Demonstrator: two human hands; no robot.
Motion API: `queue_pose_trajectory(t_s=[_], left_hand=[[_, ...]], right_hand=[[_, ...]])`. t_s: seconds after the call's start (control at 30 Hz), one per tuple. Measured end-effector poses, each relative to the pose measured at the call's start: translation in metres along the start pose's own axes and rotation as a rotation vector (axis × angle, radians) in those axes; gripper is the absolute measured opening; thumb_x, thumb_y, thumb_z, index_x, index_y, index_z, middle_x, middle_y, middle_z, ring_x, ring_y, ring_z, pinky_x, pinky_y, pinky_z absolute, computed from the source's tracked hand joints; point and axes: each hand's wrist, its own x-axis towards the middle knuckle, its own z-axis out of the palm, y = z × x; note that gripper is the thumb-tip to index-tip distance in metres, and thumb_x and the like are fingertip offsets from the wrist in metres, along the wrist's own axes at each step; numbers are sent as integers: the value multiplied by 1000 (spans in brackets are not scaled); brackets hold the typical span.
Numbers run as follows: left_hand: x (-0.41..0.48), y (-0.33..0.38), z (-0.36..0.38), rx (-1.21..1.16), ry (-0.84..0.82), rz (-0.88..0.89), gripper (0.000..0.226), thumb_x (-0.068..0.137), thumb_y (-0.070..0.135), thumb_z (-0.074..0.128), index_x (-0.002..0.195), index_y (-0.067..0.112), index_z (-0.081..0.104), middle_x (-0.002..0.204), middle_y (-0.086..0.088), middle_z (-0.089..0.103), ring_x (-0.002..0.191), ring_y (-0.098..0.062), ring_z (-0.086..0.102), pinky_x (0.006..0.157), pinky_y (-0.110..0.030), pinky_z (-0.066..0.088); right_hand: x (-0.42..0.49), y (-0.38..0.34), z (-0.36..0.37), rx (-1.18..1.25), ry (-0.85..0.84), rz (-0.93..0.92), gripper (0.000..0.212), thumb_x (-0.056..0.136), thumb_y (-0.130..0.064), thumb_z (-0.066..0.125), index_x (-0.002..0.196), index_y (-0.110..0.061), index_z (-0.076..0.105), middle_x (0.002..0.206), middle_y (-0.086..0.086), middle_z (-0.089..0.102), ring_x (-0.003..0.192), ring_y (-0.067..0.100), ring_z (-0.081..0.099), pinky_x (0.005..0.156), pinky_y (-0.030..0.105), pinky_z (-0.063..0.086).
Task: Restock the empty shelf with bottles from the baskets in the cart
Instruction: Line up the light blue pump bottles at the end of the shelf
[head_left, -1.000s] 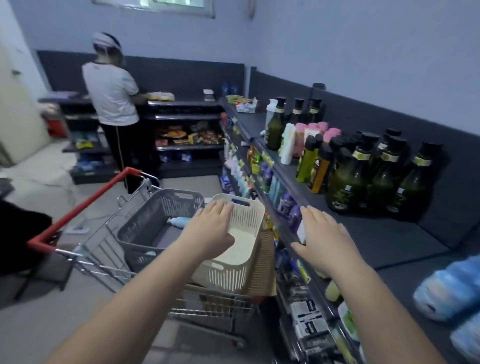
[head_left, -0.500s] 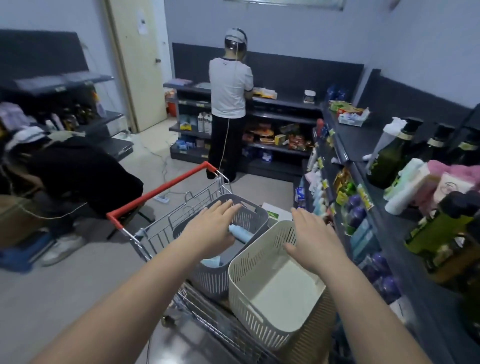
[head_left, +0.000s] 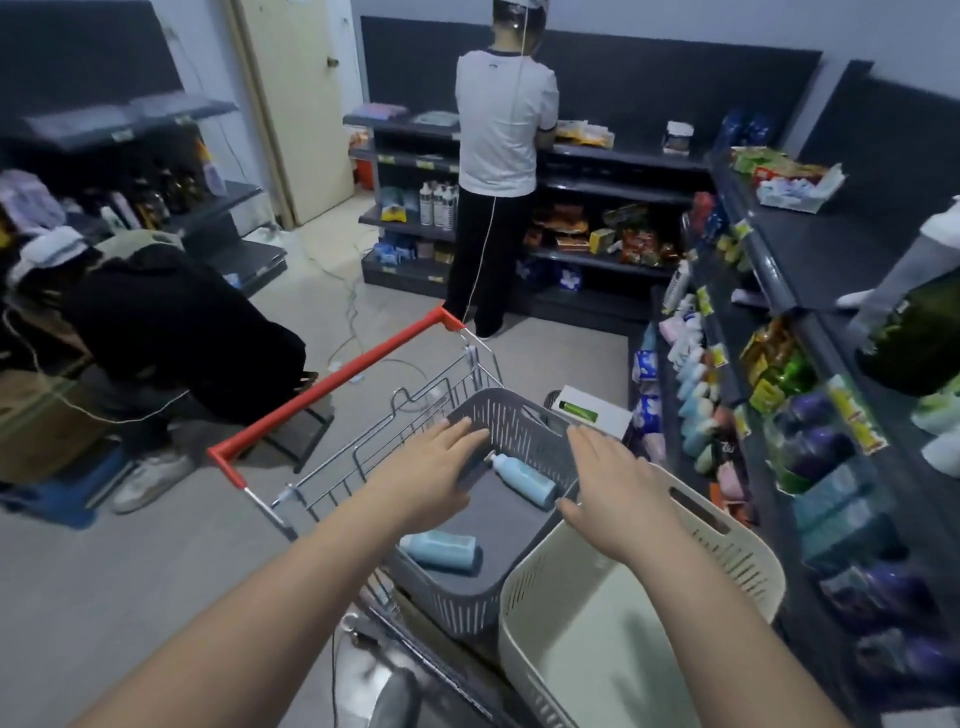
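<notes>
Looking down from the head camera into a wire cart (head_left: 332, 384) with a red handle; both bare hands reach forward over a grey basket (head_left: 498, 415) at the centre of the frame. The left hand (head_left: 431, 478) hovers near the basket's 9 o'clock side, fingers straight, holding nothing; the right hand (head_left: 613, 499) hovers at its 3 o'clock side, equally loose and empty. Two pale blue bottles lie on their sides inside: one bottle (head_left: 524, 480) between the hands, a second bottle (head_left: 441, 551) toward 6 o'clock. A cream basket (head_left: 727, 551) at 5 o'clock looks empty; stocked shelving (head_left: 821, 249) runs along 3 o'clock. A second ago the gaze faced that shelving, with the left hand over the cream basket; now the view has swung to the cart, so the next bottle pick-up seems to be starting.
</notes>
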Motion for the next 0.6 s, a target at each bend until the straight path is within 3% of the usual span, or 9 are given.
queue_pose_trajectory(t_s=[0.17, 0.3, 0.47, 0.6], left_hand=[[58, -39, 25, 7, -75, 115, 75, 91, 23, 50, 155, 29, 12, 164, 0, 9, 151, -23, 9, 122, -40, 16], [95, -73, 54, 60, -195, 225, 80, 89, 23, 50, 156, 30, 7, 165, 3, -1, 151, -23, 1, 122, -45, 13], [131, -99, 92, 117, -328, 317, 83, 88, 24, 52, 156, 27, 6, 164, 2, -10, 151, -23, -7, 123, -45, 7], [146, -111, 129, 114, -462, 340, 82, 90, 29, 56, 156, 23, 9, 164, -3, -6, 151, -26, -3, 122, -45, 8]], right_hand=[[47, -13, 19, 40, -3, 55, 81, 95, -43, 51, 157, -21, 5, 165, -6, 8, 151, 20, 12, 120, 48, 19], [78, -26, 36, 81, -30, 139, 78, 96, -39, 50, 157, -22, 7, 165, -6, 11, 151, 19, 12, 122, 43, 16], [100, -42, 68, 132, -134, 218, 78, 97, -34, 50, 158, -22, 3, 166, -6, 5, 152, 18, 6, 123, 44, 11], [108, -54, 105, 196, -210, 220, 73, 99, -33, 48, 158, -22, 6, 166, -5, 6, 152, 16, 4, 122, 40, 5]])
